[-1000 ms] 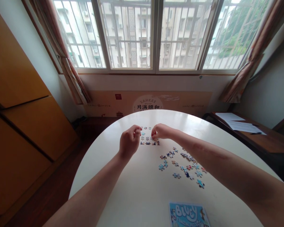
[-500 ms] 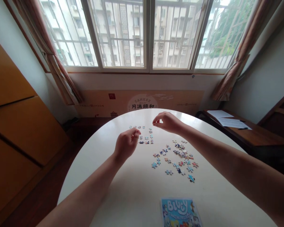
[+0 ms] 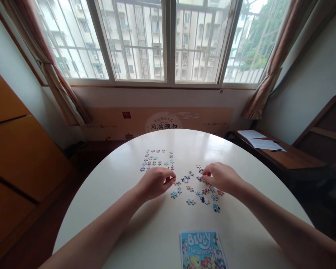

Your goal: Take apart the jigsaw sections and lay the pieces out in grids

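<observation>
Small jigsaw pieces (image 3: 159, 163) lie spaced out in rows on the white round table, with a gap in their middle. Near their front right corner is my left hand (image 3: 154, 182), thumb and fingers pinched together; whatever is between the tips is too small to name. My right hand (image 3: 223, 177) reaches down into a scattered heap of loose jigsaw pieces (image 3: 204, 193), its fingertips closed at a piece on the heap's far side. Part of the heap is hidden behind that hand. The left hand covers the front row in part.
A blue picture card (image 3: 203, 249) printed "Bluey" lies at the near side of the white table (image 3: 145, 239). To the right, papers (image 3: 266, 144) and a pen rest on a wooden surface. A window and a printed panel (image 3: 123, 125) stand beyond the table.
My right hand has moved from beside the rows back to the loose heap. My left hand has come nearer and to the right, uncovering more of the rows. The view has shifted slightly.
</observation>
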{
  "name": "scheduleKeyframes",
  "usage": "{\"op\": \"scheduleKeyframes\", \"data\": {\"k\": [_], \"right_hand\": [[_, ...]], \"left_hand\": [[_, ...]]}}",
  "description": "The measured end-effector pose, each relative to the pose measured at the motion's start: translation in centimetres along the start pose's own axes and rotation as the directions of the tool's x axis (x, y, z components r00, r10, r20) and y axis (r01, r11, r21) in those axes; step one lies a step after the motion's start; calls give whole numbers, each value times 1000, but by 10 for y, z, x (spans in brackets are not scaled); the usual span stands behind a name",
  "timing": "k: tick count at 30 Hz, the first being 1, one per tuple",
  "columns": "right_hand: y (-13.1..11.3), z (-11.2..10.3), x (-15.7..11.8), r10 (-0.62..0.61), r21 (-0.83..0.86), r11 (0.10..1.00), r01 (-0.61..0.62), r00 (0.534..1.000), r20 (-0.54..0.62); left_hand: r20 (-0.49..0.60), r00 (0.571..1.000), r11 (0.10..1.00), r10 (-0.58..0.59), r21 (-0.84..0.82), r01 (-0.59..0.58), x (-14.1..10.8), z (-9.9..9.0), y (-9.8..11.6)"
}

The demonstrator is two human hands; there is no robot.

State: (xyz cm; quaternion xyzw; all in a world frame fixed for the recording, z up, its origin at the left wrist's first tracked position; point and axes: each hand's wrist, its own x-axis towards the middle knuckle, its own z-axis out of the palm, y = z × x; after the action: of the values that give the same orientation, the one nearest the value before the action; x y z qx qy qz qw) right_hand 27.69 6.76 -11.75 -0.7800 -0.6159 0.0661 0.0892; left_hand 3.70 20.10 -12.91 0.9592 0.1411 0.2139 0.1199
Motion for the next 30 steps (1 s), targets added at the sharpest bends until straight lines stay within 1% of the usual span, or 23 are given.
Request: {"op": "scheduleKeyframes", "data": {"k": [5,9,12,14,17,20,23,26,28,30], "right_hand": [[2,12,-4,-38,-69,997,35,999,-37],[3,13,-10,-58,-22,998,56,995,-84],[10,10,-10,-44,107,993,54,995,-93],[17,7,-8,-3,227,974,21,997,-79],[25,7,-5,43,396,918,-36,999,-9],[23,13,-4,4,480,876,-38,997,72],[13,19,-5,-51,425,905,9,995,89],[8,19,-5,-79,307,949,74,997,4],[10,17,-4,-74,245,965,88,995,-68],[14,17,-3,-67,197,977,87,992,-107]], "left_hand": [[-9,1000,1000,-11,16,11,0,-1,-5],[4,1000,1000,-16,2,16,0,0,-6],[-2,1000,1000,-16,-17,16,0,0,-6],[-8,1000,999,-15,-32,15,0,-1,-6],[-8,1000,999,-21,-44,20,0,-2,-6],[-5,1000,998,-25,-52,24,1,-2,-4],[-9,1000,998,-18,-67,17,1,-2,-3],[-14,1000,998,-11,-69,10,1,-2,-4],[-10,1000,998,-10,-61,10,1,-2,-4],[-6,1000,999,-13,-52,13,1,-2,-4]]}}
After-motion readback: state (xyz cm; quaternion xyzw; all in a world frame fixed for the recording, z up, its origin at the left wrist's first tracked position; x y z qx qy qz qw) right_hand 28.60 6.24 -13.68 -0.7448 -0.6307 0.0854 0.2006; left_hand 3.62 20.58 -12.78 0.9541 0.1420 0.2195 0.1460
